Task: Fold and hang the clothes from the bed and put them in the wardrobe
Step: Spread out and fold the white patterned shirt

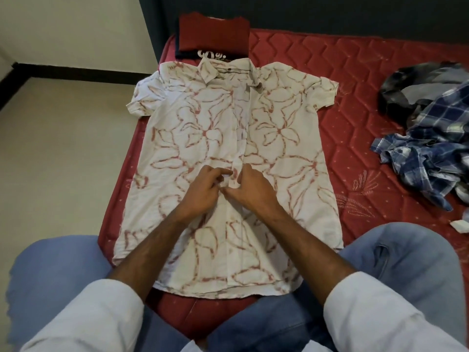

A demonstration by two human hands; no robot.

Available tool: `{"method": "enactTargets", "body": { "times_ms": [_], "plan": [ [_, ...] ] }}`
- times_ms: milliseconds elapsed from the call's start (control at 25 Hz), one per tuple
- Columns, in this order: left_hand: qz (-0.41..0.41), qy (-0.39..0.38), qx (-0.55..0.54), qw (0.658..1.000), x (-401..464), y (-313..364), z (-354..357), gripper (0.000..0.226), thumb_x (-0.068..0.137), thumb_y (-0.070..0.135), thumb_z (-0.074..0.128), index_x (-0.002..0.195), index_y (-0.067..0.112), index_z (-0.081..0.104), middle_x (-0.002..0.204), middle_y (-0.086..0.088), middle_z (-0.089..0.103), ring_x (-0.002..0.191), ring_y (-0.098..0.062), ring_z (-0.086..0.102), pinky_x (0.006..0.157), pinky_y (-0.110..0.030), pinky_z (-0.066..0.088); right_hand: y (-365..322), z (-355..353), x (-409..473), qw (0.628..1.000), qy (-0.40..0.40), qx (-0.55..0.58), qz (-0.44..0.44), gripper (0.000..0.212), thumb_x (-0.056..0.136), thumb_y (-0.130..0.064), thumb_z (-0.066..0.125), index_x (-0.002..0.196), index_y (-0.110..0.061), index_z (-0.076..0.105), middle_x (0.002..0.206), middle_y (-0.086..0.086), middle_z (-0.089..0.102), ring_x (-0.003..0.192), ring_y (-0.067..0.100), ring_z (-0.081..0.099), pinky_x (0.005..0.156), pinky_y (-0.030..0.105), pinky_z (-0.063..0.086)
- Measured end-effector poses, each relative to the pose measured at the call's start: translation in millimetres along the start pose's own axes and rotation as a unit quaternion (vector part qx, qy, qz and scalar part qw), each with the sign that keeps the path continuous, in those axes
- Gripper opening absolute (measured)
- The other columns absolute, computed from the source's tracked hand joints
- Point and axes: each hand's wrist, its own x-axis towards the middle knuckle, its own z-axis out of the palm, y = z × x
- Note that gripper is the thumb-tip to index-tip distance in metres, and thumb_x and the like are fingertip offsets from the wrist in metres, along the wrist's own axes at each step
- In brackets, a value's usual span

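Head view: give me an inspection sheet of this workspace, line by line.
Surface: red quilted mattress, bare of sheets.
Job's things: white short-sleeved shirt with red floral print spread flat, front up; folded dark red garment stacked on a dark folded one by the collar.
Clutter: crumpled blue-and-white checked shirt and a dark grey garment heaped at the right.
Grippers: left hand and right hand pinch the shirt's button placket mid-front.
Cables: nothing seen.
Surroundings: beige floor, dark headboard.
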Motion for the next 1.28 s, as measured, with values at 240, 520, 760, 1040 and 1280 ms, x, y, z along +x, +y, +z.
{"method": "enactTargets", "body": {
  "times_ms": [240, 520, 760, 1040, 1280],
  "plan": [
    [0.000, 0.026, -0.019, 0.999, 0.7, -7.5, -5.1, 0.023, 0.095, 0.011, 0.060, 0.112, 0.026, 0.064, 0.104, 0.004, 0.048, 0.095, 0.001, 0.050, 0.081, -0.014, 0.042, 6.4, -7.2, 3.7, 0.999, -0.001, 0.034, 0.010, 0.022, 0.086, -0.033, 0.064, 0.092, -0.012, 0.058, 0.083, 0.000, 0.062, 0.074, 0.020, 0.058, 0.060, 0.031, 0.039],
    [-0.015, 0.049, 0.058, 0.997, -0.4, 2.7, 5.7, 0.012, 0.091, 0.028, 0.070, 0.102, 0.030, 0.068, 0.096, 0.011, 0.047, 0.083, -0.002, 0.050, 0.071, -0.022, 0.045, 25.2, -25.0, 0.7, 0.947, -0.051, 0.308, 0.081, 0.019, 0.087, -0.011, 0.078, 0.081, -0.002, 0.062, 0.079, 0.016, 0.072, 0.071, 0.023, 0.076, 0.073, 0.044, 0.065],
    [-0.047, 0.063, 0.077, 0.994, -1.6, 15.1, 7.6, 0.007, 0.090, 0.037, 0.070, 0.095, 0.034, 0.066, 0.091, 0.012, 0.051, 0.079, -0.006, 0.054, 0.061, -0.025, 0.042, 21.6, -24.5, -2.4, 0.943, -0.038, 0.321, 0.081, 0.026, 0.086, -0.015, 0.081, 0.090, 0.002, 0.062, 0.076, 0.014, 0.073, 0.068, 0.022, 0.076, 0.070, 0.041, 0.065],
    [-0.083, 0.069, -0.011, 0.994, 2.6, 16.8, 12.4, 0.004, 0.087, 0.023, 0.075, 0.088, 0.023, 0.072, 0.086, 0.012, 0.068, 0.081, -0.001, 0.063, 0.071, -0.019, 0.049, 18.4, -10.8, 0.7, 0.970, -0.024, 0.236, 0.058, 0.008, 0.090, -0.019, 0.073, 0.083, -0.016, 0.072, 0.074, 0.003, 0.075, 0.072, 0.019, 0.074, 0.076, 0.044, 0.063],
    [-0.150, 0.058, -0.114, 0.980, 3.7, 18.4, 6.3, 0.004, 0.085, 0.024, 0.079, 0.087, 0.023, 0.077, 0.081, 0.008, 0.073, 0.074, -0.001, 0.064, 0.065, -0.016, 0.043, 19.3, -4.0, -1.6, 0.969, -0.010, 0.241, 0.054, 0.003, 0.090, -0.021, 0.072, 0.087, -0.020, 0.073, 0.077, -0.004, 0.073, 0.075, 0.013, 0.070, 0.071, 0.033, 0.059]
  ]
}}
